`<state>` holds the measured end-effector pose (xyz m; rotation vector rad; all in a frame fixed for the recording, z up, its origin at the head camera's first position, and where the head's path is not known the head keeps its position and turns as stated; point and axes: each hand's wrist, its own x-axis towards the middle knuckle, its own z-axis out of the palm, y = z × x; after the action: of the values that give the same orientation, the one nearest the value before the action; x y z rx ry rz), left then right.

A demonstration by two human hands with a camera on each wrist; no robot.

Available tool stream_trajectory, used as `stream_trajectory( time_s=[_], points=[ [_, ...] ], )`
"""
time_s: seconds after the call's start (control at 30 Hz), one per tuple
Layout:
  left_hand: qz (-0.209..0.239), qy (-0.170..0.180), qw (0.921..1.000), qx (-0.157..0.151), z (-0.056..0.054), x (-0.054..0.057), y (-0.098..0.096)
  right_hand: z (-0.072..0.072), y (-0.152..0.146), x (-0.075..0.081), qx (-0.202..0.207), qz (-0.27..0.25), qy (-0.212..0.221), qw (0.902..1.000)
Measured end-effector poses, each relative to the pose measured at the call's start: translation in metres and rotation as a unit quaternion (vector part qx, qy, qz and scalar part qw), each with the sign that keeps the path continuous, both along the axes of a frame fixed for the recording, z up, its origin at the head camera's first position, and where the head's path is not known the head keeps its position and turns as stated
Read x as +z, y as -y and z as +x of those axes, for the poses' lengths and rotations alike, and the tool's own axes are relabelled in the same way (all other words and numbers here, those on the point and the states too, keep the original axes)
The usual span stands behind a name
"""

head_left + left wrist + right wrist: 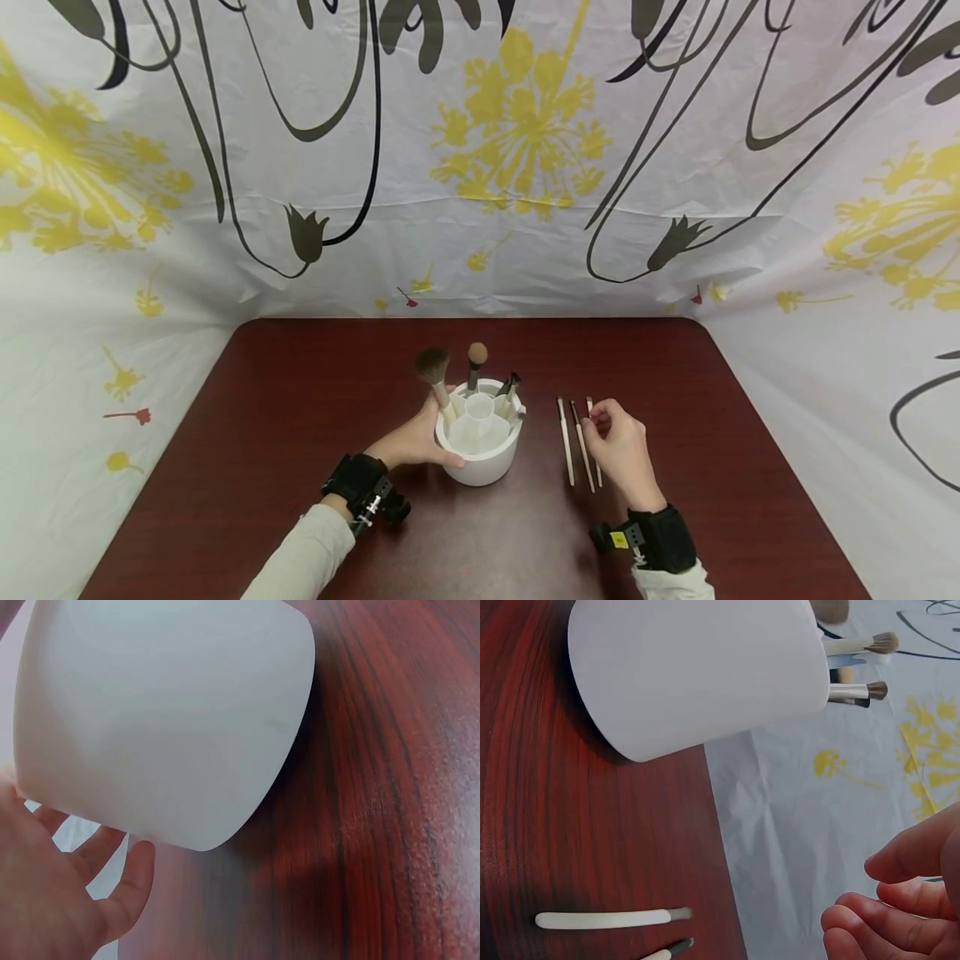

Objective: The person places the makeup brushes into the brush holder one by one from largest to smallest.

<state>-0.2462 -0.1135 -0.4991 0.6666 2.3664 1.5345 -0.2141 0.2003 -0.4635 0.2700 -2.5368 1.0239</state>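
Note:
A white round makeup brush holder [483,468] with several compartments stands on the table. My left hand [416,438] grips its left side, thumb at the front and fingers round the back. Upright in the holder are a large fluffy brush [432,367], a brush with a rounded tan tip [477,355] and several smaller brushes [513,383]. To its right, three slim brushes [566,450] lie side by side, tips pointing away. My right hand [622,446] hovers at the rightmost one, fingers loosely bent; the right wrist view shows nothing between thumb and fingers.
The dark red-brown table [300,375] has rounded far corners. A white cloth [487,267] with yellow and grey plant prints hangs behind it and along both sides. Each wrist wears a black camera strap [663,537].

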Motion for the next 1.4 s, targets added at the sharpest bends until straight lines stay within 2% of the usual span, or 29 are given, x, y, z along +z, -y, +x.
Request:
stream_trajectory(
  time_s=[0.2,0.63,0.83,0.93,1.17,1.4],
  points=[
    [-0.021,0.003,0.9998,0.007,0.004,-0.002,0.005,-0.001,-0.002,-0.004,0.000,0.008,0.020,0.9998],
    [-0.073,-0.033,0.9963,0.029,0.007,0.002,0.006,-0.002,-0.007,-0.011,-0.021,0.023,0.042,0.9986],
    [-0.107,-0.073,0.9909,0.038,0.009,0.004,0.007,-0.004,-0.006,-0.017,-0.028,0.030,0.070,0.9967],
    [-0.102,-0.075,0.9914,0.034,0.009,0.004,0.007,-0.005,-0.005,-0.021,-0.031,0.033,0.083,0.9956],
    [-0.043,-0.071,0.9963,0.021,0.004,0.002,-0.001,-0.010,0.001,-0.033,-0.040,0.054,0.129,0.9894],
    [-0.045,-0.083,0.9953,0.023,0.001,0.000,-0.005,-0.015,0.004,-0.048,-0.040,0.083,0.164,0.9822]
  ],
)
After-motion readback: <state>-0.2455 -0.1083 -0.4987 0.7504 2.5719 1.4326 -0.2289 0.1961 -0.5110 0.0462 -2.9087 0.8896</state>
